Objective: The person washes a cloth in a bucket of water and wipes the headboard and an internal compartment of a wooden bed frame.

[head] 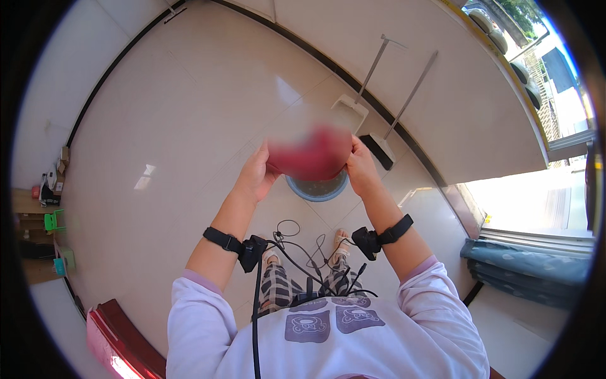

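Note:
A dark red cloth (307, 158), its upper part blurred, stretches between my two hands in front of me. Its left end is in my left hand (258, 173), with the thumb at the edge. My right hand (362, 166) grips the opposite end. Beneath the cloth, a blue basin (317, 198) stands on the floor with greyish, murky liquid inside. The cloth covers the far part of the basin from sight.
A white long-handled dustpan (352, 108) and a broom (381, 150) lean by the right wall. Black cables (303, 260) hang before my legs. A blue patterned curtain (525, 270) lies right, beside a window. Dark red furniture (123, 336) is at lower left.

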`<state>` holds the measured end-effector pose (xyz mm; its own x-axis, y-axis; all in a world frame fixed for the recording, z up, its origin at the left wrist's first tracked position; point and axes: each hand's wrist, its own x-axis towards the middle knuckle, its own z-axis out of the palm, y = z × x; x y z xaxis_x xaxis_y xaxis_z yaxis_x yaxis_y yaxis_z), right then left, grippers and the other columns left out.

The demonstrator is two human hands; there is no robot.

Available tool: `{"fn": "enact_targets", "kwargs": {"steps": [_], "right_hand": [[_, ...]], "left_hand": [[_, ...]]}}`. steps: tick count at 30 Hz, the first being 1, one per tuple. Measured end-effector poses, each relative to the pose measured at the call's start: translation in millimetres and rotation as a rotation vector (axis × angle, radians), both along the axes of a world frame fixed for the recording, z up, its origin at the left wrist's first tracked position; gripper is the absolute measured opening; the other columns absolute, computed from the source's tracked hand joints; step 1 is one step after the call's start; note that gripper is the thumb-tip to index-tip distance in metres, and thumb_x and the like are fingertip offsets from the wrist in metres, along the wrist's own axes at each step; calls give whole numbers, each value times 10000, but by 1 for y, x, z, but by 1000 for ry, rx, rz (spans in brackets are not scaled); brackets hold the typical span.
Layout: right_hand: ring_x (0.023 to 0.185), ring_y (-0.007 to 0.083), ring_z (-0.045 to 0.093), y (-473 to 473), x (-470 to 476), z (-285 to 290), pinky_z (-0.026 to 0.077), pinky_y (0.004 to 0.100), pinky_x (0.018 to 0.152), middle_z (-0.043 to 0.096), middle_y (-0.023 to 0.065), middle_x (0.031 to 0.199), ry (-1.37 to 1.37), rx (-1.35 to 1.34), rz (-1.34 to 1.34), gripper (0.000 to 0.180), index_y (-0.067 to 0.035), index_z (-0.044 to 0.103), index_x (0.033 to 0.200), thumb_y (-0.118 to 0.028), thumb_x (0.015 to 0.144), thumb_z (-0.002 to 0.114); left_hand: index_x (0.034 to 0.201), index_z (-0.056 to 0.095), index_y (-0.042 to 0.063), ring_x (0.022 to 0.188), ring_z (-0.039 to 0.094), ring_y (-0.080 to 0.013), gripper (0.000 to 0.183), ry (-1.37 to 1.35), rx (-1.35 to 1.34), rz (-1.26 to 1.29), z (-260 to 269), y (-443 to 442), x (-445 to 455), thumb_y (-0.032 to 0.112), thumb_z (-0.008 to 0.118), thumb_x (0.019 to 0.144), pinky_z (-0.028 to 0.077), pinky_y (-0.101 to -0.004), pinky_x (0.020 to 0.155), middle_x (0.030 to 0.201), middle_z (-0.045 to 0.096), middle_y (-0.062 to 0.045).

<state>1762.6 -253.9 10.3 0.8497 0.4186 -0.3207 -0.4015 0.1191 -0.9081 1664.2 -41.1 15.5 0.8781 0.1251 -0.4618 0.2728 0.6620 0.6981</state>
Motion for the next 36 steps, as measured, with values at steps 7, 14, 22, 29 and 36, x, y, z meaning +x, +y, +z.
{"fn": "enact_targets", "kwargs": {"steps": [7,14,22,29,36], "right_hand": [[1032,160,597,26,-6,53,498,302,894,629,70,1138,219,131,115,376,-36,568,1253,-290,980,612],[1062,173,604,12,25,33,512,319,907,629,75,1164,172,115,-13,397,-35,546,1266,-300,979,612],[1008,137,619,-2,28,30,519,289,853,656,67,1114,-180,-40,368,361,-27,582,1206,-179,905,710],[850,104,629,4,49,-6,513,253,745,664,22,946,-100,12,-48,246,-54,615,1073,-182,896,728],[858,109,632,-6,54,-58,524,270,721,655,23,979,18,2,-211,236,-72,605,1071,-172,896,727]], "left_hand": [[1413,392,41,1233,530,-243,658,-118,-40,-159,39,-13,9,549,431,997,434,-443,1064,1344,536,-136],[1225,517,55,1178,559,-229,474,38,-61,82,26,-2,20,477,461,1016,470,-410,1001,1258,586,-109],[1166,557,64,1103,568,-206,451,-8,-62,138,-3,25,20,480,496,1003,461,-416,980,1177,584,-80],[1236,541,111,1217,491,-258,390,86,77,146,-11,51,18,426,514,1007,405,-501,1024,1291,522,-71],[1214,553,97,1178,523,-259,322,171,22,186,-59,127,-57,339,530,1002,416,-456,1015,1240,557,-63]]}}
